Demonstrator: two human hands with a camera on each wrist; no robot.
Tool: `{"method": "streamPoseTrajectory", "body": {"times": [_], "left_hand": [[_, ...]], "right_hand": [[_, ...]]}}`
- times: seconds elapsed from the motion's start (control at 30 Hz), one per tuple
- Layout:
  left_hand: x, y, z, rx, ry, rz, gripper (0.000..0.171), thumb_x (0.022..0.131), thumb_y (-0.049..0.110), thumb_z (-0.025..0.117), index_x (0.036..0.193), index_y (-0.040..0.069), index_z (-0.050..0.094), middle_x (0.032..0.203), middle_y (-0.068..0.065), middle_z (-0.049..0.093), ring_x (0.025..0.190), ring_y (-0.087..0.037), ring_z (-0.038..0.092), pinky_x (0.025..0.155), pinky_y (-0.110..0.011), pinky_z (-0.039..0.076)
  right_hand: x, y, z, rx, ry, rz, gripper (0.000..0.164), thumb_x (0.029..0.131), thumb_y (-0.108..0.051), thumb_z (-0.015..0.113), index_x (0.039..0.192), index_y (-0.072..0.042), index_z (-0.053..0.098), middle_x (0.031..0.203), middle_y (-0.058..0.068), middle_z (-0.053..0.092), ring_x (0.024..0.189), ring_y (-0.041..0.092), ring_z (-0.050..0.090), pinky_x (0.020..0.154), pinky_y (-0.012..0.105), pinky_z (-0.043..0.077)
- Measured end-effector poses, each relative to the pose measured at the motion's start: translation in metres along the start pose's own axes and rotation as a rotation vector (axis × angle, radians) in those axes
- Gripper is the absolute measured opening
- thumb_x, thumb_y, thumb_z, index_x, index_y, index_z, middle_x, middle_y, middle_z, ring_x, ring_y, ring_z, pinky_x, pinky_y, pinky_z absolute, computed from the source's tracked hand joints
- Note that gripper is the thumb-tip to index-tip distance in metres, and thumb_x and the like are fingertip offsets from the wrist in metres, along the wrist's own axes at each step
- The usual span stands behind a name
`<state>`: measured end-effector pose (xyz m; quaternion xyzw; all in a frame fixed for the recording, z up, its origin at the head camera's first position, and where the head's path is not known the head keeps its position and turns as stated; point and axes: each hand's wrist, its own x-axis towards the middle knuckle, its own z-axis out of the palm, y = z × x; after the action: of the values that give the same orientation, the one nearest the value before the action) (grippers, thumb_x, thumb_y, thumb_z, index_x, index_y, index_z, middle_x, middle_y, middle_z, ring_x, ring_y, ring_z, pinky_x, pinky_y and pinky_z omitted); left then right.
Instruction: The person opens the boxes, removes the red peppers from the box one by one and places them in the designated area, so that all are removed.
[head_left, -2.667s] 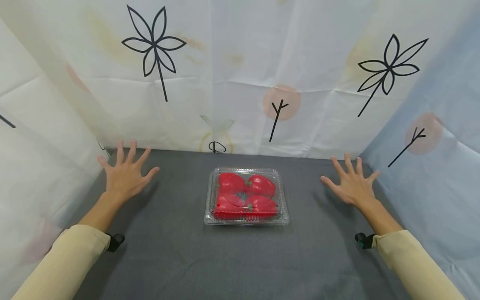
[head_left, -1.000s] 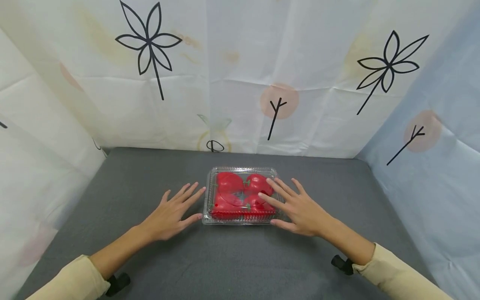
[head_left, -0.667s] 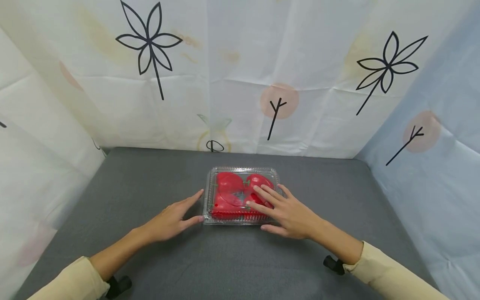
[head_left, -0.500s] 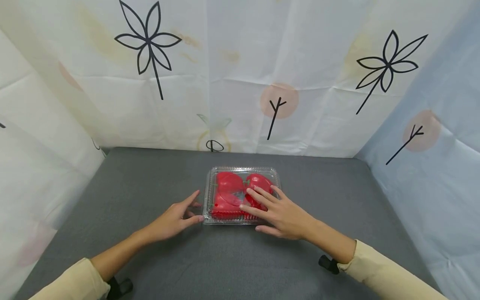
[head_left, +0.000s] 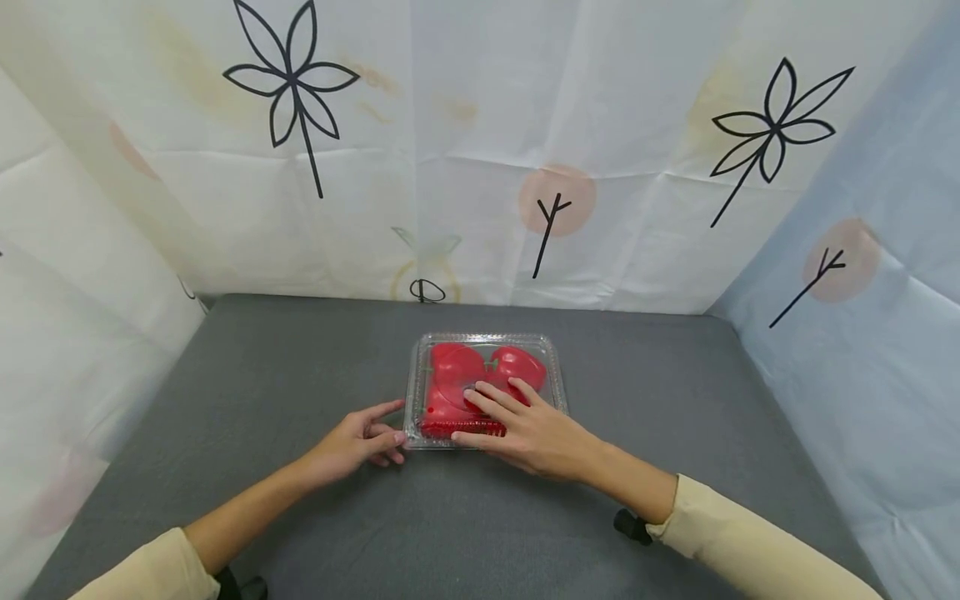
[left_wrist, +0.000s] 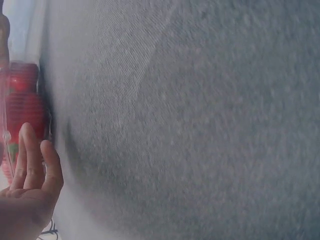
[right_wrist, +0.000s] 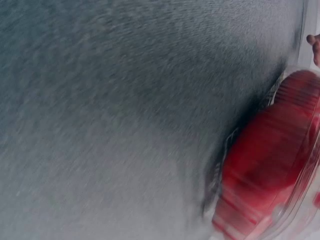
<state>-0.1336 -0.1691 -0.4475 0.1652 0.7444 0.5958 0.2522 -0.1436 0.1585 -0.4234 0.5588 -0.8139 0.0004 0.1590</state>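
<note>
Clear plastic, the clamshell point(head_left: 486, 339) of red bell peppers point(head_left: 457, 363) sits mid-table point(head_left: 300, 350). The left hand point(head_left: 352, 446) lies loose-fingered at its near-left corner; the right hand point(head_left: 538, 429) spreads, ungrasping, over the lid, probably for steadying.

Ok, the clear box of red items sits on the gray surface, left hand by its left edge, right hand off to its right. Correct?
No: the right hand is over the clear box, not off to its right, as the head view shows. The left hand is by the box's left edge, as you say.
</note>
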Motion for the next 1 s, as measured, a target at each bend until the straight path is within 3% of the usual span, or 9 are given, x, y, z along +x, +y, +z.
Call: {"method": "streamPoseTrajectory", "body": {"times": [0.27,0.5,0.8,1.0], "left_hand": [[0.001,0.002,0.001,-0.093,0.018,-0.03,0.067,0.1,0.013,0.061,0.15,-0.013,0.024,0.105,-0.021,0.071,0.089,-0.02,0.07,0.08,-0.032,0.057],[0.002,0.005,0.001,-0.126,0.022,-0.063,0.065,0.1,0.011,0.06,0.151,-0.01,0.025,0.104,-0.026,0.068,0.084,-0.019,0.069,0.082,-0.032,0.057],[0.004,-0.002,-0.001,-0.193,0.01,-0.08,0.064,0.1,0.015,0.06,0.151,-0.007,0.028,0.106,-0.021,0.07,0.086,-0.019,0.07,0.083,-0.033,0.057],[0.004,-0.005,-0.002,-0.221,-0.006,-0.073,0.065,0.099,0.014,0.062,0.151,-0.006,0.028,0.107,-0.017,0.071,0.089,-0.019,0.071,0.084,-0.032,0.057]], "right_hand": [[0.014,-0.006,0.001,-0.042,-0.006,-0.035,0.072,0.078,-0.034,0.084,0.143,-0.028,0.053,0.153,0.014,0.04,0.143,0.032,0.034,0.108,0.055,0.038],[0.028,-0.01,0.003,-0.011,0.02,-0.024,0.052,0.08,-0.031,0.084,0.127,-0.026,0.064,0.145,0.013,0.049,0.14,0.029,0.039,0.109,0.053,0.037],[0.041,-0.014,0.005,-0.013,0.086,-0.047,0.031,0.086,-0.026,0.079,0.115,-0.02,0.068,0.133,0.01,0.057,0.131,0.026,0.048,0.104,0.045,0.044],[0.049,-0.02,0.007,0.033,0.114,-0.014,0.028,0.082,-0.026,0.082,0.106,-0.015,0.071,0.126,0.009,0.061,0.122,0.023,0.053,0.105,0.04,0.044]]}}
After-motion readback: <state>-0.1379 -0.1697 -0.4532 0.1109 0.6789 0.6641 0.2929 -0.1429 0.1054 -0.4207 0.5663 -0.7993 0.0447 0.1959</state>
